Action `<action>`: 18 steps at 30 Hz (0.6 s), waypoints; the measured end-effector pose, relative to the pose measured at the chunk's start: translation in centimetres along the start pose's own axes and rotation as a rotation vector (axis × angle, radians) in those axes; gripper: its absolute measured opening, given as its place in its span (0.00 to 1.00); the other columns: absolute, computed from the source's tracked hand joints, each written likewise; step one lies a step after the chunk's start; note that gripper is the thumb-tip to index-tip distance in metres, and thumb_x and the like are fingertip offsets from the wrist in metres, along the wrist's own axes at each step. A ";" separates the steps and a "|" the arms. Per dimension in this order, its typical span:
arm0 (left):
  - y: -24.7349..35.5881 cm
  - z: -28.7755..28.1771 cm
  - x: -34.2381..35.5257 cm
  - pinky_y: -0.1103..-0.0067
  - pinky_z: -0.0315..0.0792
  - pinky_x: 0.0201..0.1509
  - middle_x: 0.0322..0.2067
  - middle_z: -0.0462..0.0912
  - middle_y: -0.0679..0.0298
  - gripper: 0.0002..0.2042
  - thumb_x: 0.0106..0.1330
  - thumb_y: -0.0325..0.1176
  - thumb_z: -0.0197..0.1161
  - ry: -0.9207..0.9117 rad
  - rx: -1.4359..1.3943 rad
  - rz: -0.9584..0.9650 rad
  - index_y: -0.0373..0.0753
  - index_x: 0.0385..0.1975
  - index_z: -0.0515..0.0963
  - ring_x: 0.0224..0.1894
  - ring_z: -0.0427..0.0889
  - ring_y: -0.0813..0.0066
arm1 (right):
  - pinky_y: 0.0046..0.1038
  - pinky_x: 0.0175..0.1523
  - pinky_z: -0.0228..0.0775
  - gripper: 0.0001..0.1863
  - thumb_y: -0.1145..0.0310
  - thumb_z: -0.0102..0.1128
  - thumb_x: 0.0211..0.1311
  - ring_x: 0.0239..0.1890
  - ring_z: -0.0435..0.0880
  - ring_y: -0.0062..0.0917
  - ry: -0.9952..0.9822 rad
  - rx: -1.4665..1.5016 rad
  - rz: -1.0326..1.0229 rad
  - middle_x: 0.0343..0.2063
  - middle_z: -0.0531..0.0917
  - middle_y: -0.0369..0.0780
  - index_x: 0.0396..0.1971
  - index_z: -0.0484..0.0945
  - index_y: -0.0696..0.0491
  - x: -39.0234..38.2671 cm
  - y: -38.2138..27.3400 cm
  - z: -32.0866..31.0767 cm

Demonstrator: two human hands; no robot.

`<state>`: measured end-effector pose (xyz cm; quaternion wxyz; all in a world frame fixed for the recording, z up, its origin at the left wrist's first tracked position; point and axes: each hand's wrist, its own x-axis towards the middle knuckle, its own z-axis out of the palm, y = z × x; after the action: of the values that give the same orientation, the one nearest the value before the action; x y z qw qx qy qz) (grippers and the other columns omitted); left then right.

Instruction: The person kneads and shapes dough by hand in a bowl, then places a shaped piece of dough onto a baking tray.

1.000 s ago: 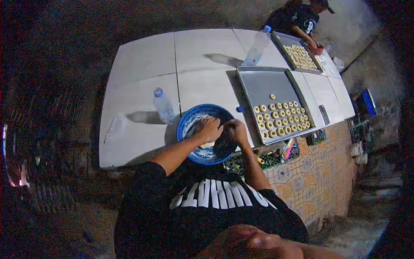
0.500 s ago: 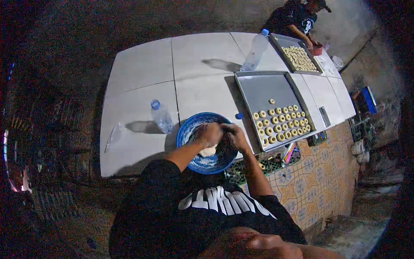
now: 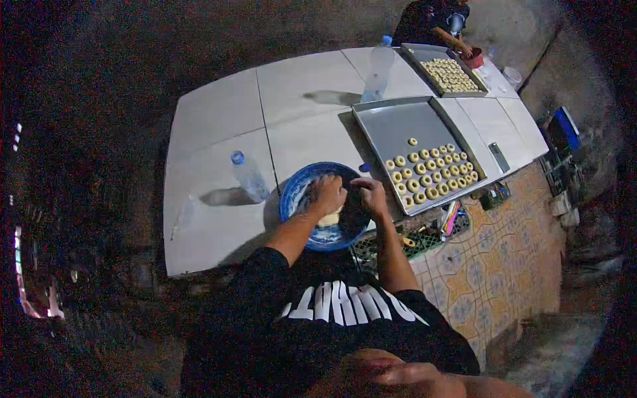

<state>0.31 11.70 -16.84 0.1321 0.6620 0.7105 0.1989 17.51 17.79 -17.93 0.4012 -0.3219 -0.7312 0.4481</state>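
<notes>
A blue bowl [image 3: 318, 246] dusted with white flour stands at the table's near edge. Inside it lies a lump of pale dough [image 3: 330, 219], partly covered by my left hand [image 3: 328, 198]. That hand reaches into the bowl with its fingers curled; whatever they hold is hidden. My right hand [image 3: 371, 196] is at the bowl's right side, fingers bent inward over the rim, their tips in dark shadow. To the right, a grey metal tray [image 3: 401, 126] holds rows of small ring-shaped dough pieces [image 3: 432, 194] in its near half.
An uncapped plastic bottle [image 3: 249, 178] stands left of the bowl, a taller capped one [image 3: 378, 73] farther back. A blue cap [image 3: 364, 168] lies by the tray, a phone [image 3: 497, 157] right of it. Beyond, another person [image 3: 431, 23] reaches over a second tray [image 3: 454, 93] toward a red container [image 3: 473, 58].
My hands have moved apart: before, they nearly met above the dough, and now a gap separates them. The whole view has shifted slightly. The other person's hand remains near the red container.
</notes>
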 end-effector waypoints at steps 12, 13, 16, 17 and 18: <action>-2.9 -0.3 -5.2 0.62 0.71 0.46 0.31 0.80 0.50 0.09 0.58 0.34 0.57 0.004 -0.070 0.363 0.37 0.31 0.80 0.40 0.78 0.50 | 0.22 0.40 0.71 0.14 0.82 0.48 0.43 0.32 0.79 0.19 0.137 -0.062 -0.021 0.27 0.82 0.36 0.30 0.80 0.60 -0.2 0.3 0.2; -1.7 -1.5 -5.4 0.61 0.71 0.45 0.31 0.80 0.50 0.08 0.58 0.33 0.58 0.157 -0.226 0.377 0.36 0.30 0.79 0.39 0.78 0.50 | 0.22 0.40 0.71 0.14 0.82 0.48 0.43 0.32 0.79 0.19 0.147 -0.067 -0.016 0.27 0.82 0.36 0.30 0.80 0.60 -0.4 1.0 -0.4; -0.4 -5.5 -7.0 0.62 0.72 0.46 0.33 0.80 0.50 0.10 0.59 0.37 0.60 -0.010 -0.250 0.246 0.36 0.31 0.79 0.39 0.79 0.49 | 0.23 0.43 0.71 0.13 0.84 0.49 0.43 0.34 0.80 0.19 0.101 0.142 0.274 0.28 0.81 0.36 0.30 0.79 0.59 -0.3 1.9 -1.2; -0.6 -6.3 -7.3 0.61 0.72 0.40 0.30 0.79 0.50 0.10 0.56 0.37 0.62 -0.001 -0.276 0.227 0.36 0.26 0.79 0.35 0.78 0.48 | 0.23 0.43 0.71 0.13 0.84 0.49 0.43 0.34 0.80 0.19 0.096 0.146 0.275 0.28 0.81 0.36 0.30 0.79 0.59 0.0 1.9 -1.3; -1.3 -6.9 -7.5 0.62 0.73 0.41 0.29 0.79 0.49 0.13 0.54 0.41 0.66 -0.054 -0.257 0.166 0.35 0.26 0.79 0.35 0.79 0.50 | 0.22 0.44 0.71 0.12 0.85 0.50 0.43 0.34 0.80 0.19 0.090 0.106 0.104 0.28 0.81 0.35 0.29 0.79 0.59 0.3 1.5 -1.1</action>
<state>-3.32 3.47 -11.91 0.2178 0.7013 0.6181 0.2807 18.44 19.08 -18.88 0.4263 -0.3578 -0.6699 0.4914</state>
